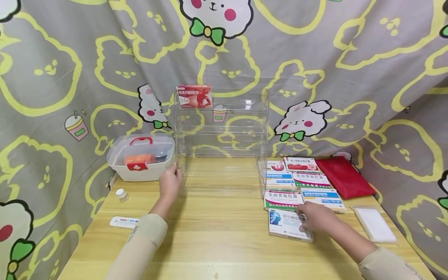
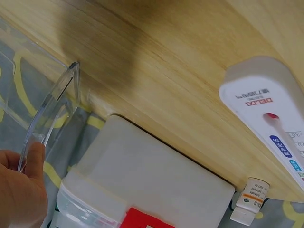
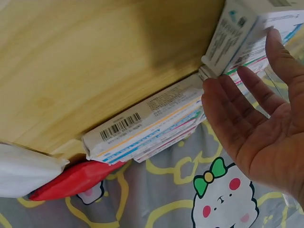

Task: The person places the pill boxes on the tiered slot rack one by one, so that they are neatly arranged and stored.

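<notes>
My left hand (image 1: pixel 170 181) pinches the left side edge of a clear tiered display rack (image 1: pixel 224 190); in the left wrist view the thumb presses on that clear edge (image 2: pixel 50 102). A red-and-white medicine box (image 1: pixel 195 97) sits on the rack's top tier at the left. My right hand (image 1: pixel 320 218) grips the right end of a white medicine box (image 1: pixel 285 225) with a blue head picture, thumb toward the front and fingers toward the back. The box lies in front of several other medicine boxes (image 1: pixel 311 179), whose ends show in the right wrist view.
Left of the rack stands a lidded first-aid box (image 1: pixel 140 173) with an orange item inside. A small white bottle (image 1: pixel 121 195) and a white thermometer (image 1: pixel 124 222) lie nearer. On the right are a red pouch (image 1: pixel 344 177) and a white packet (image 1: pixel 375 224). A patterned curtain hangs behind.
</notes>
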Demonstrator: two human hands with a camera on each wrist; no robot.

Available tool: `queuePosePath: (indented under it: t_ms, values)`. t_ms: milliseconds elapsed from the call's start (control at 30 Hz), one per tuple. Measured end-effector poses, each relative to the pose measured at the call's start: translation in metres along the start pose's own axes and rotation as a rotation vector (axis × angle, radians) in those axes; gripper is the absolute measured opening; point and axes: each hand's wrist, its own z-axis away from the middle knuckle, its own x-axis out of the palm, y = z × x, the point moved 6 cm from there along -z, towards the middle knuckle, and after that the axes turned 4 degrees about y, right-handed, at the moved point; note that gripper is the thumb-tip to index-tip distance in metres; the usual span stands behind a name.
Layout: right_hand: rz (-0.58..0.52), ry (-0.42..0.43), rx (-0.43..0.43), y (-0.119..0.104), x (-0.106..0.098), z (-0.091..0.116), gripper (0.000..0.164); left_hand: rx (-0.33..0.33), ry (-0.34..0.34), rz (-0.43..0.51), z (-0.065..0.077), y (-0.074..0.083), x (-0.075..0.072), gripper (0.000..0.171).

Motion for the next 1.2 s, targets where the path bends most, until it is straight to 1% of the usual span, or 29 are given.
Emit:
queuePosePath:
  t_ms: [133,233,400,500,600,700,767,867,967,1067,1200]
  values:
    - [0.0,0.008,-0.013,-0.001,0.003,0.003,0.046,-0.003,-0.016,-0.002,0.0,0.0,-0.001,0.029]
    - [-0.008,-0.002,-0.021,-0.002,0.004,0.005,0.05,-0.007,-0.027,-0.007,0.0,0.0,-0.001,0.03]
    - [-0.04,-0.083,-0.021,-0.003,0.009,0.004,0.053,-0.015,-0.029,-0.017,0.0,-0.001,-0.002,0.03]
    - [-0.075,-0.121,-0.025,-0.003,0.011,0.003,0.055,-0.007,-0.011,-0.023,-0.001,-0.001,-0.004,0.03]
    - [-0.101,-0.133,-0.039,-0.003,0.011,0.002,0.057,0.013,0.0,-0.032,-0.001,0.0,-0.004,0.029]
    - [-0.11,-0.141,-0.051,-0.003,0.011,0.003,0.059,0.027,-0.007,-0.034,-0.001,0.002,-0.002,0.028]
    - [-0.103,-0.139,-0.061,-0.004,0.011,0.005,0.059,0.032,-0.013,-0.032,0.0,0.003,-0.001,0.028]
    - [-0.085,-0.112,-0.074,-0.006,0.01,0.006,0.058,0.028,-0.013,-0.022,-0.001,0.003,0.0,0.029]
    - [-0.068,-0.088,-0.083,-0.008,0.01,0.007,0.052,0.02,-0.013,-0.018,-0.001,0.002,0.0,0.029]
    - [-0.054,-0.063,-0.089,-0.011,0.012,0.01,0.044,0.006,-0.03,-0.022,-0.001,0.0,0.0,0.03]
    - [-0.046,-0.041,-0.089,-0.017,0.014,0.016,0.041,-0.01,-0.049,-0.019,0.0,-0.001,-0.001,0.031]
